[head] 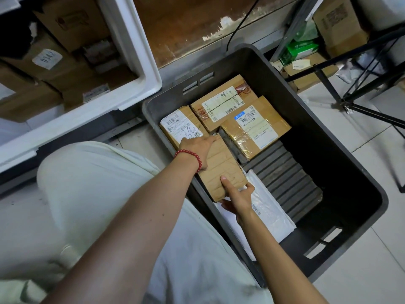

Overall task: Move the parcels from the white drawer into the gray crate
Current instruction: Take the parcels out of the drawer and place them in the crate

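A white plastic drawer (151, 84) at the left holds several brown cardboard boxes, one with a white oval sticker (46, 59). To its right, a dark gray plastic crate (306, 88) stands on the tiled floor. Inside the crate, the left hand (195, 148), wearing a red bead bracelet (190, 157), lies on the left edge of a plain brown cardboard parcel (221, 167), with its fingers straight and together. The right hand (238, 194) pinches the parcel's near end, thumb on top and fingers curled beneath. A white plastic mailer bag (267, 207) lies underneath. Three labelled cardboard parcels sit behind them, the nearest a tape-wrapped box (252, 130). Black metal stand legs (361, 102) are at the far right.
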The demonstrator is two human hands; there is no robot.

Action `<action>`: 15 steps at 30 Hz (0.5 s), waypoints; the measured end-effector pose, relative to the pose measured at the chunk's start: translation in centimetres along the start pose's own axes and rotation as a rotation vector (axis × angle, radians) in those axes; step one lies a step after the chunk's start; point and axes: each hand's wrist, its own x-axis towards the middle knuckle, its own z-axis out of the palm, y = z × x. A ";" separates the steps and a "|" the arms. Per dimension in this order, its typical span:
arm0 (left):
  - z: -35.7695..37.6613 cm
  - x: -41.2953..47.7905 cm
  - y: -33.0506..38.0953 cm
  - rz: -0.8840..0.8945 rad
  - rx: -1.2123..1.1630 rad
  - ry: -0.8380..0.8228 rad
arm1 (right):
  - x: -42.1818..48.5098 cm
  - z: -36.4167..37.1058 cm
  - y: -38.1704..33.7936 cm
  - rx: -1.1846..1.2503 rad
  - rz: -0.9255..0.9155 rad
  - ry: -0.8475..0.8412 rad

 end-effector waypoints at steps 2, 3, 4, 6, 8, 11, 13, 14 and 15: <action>-0.2 -0.1 0.0 -0.038 0.085 -0.013 | 0.2 0.0 0.0 -0.050 0.003 -0.001; -0.2 -0.1 0.1 -0.051 0.106 -0.020 | 0.1 0.1 0.0 -0.076 0.002 0.003; -0.2 -0.2 0.1 -0.057 0.116 -0.023 | 0.1 0.2 0.0 -0.097 -0.003 0.010; 0.0 -0.3 0.2 -0.059 0.142 -0.019 | 0.2 0.1 0.1 -0.124 -0.014 0.028; 0.1 -0.5 0.3 -0.069 0.173 -0.027 | 0.2 -0.1 0.0 -0.163 -0.020 0.039; 0.2 -0.9 0.3 -0.088 0.233 -0.001 | 0.1 -0.4 -0.5 -0.321 -0.096 0.122; -0.2 -1.5 0.1 -0.085 0.259 0.069 | -0.4 -0.6 -1.1 -0.500 -0.225 0.198; -0.5 -1.8 0.0 -0.087 0.255 0.116 | -0.7 -0.6 -1.5 -0.607 -0.308 0.227; -0.8 -2.1 -0.1 -0.096 0.243 0.163 | -1.0 -0.5 -1.9 -0.717 -0.394 0.243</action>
